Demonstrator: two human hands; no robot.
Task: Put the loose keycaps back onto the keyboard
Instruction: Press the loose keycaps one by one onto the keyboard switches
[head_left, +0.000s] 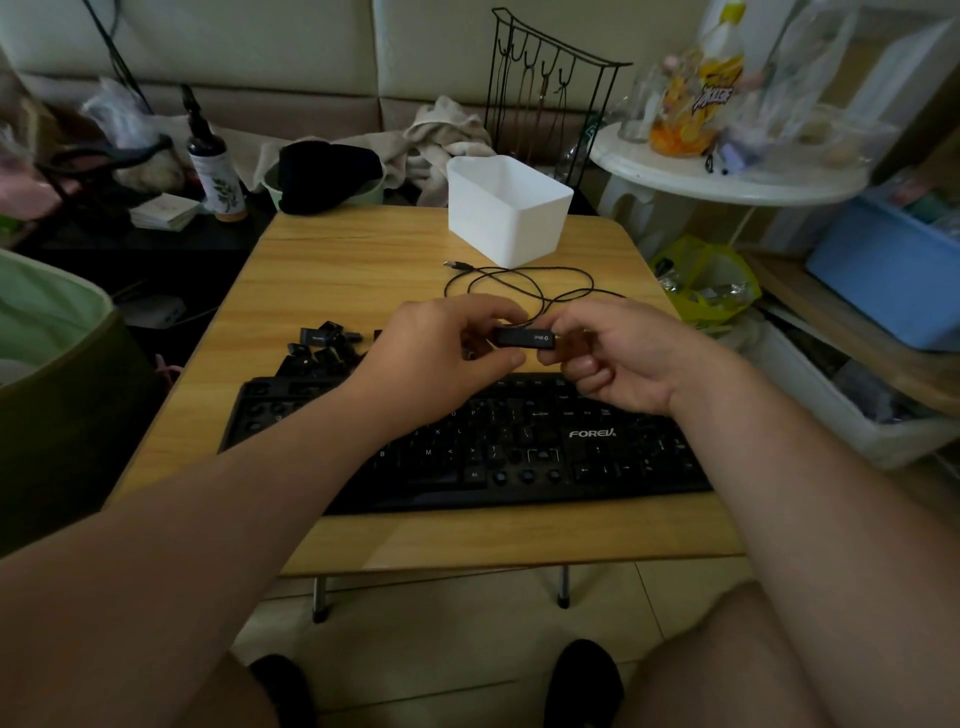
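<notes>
Room light is dim and even. The brightest surface is the white bin (506, 208), beyond the fingers (493, 317). Below the fingers, the keyboard (519, 447) is underexposed and most legends are hard to read. Shadows are soft. Wide-angle distortion bends the frame edges. Clutter far right of the fingers is blurred.

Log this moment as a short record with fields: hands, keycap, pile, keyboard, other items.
hands: left hand and right hand each pinch one end of the long keycap
keycap: long keycap, held above the keyboard
pile: loose keycaps, behind the keyboard's left end
keyboard: keyboard, several sockets bare
other items: white bin, cable
</notes>
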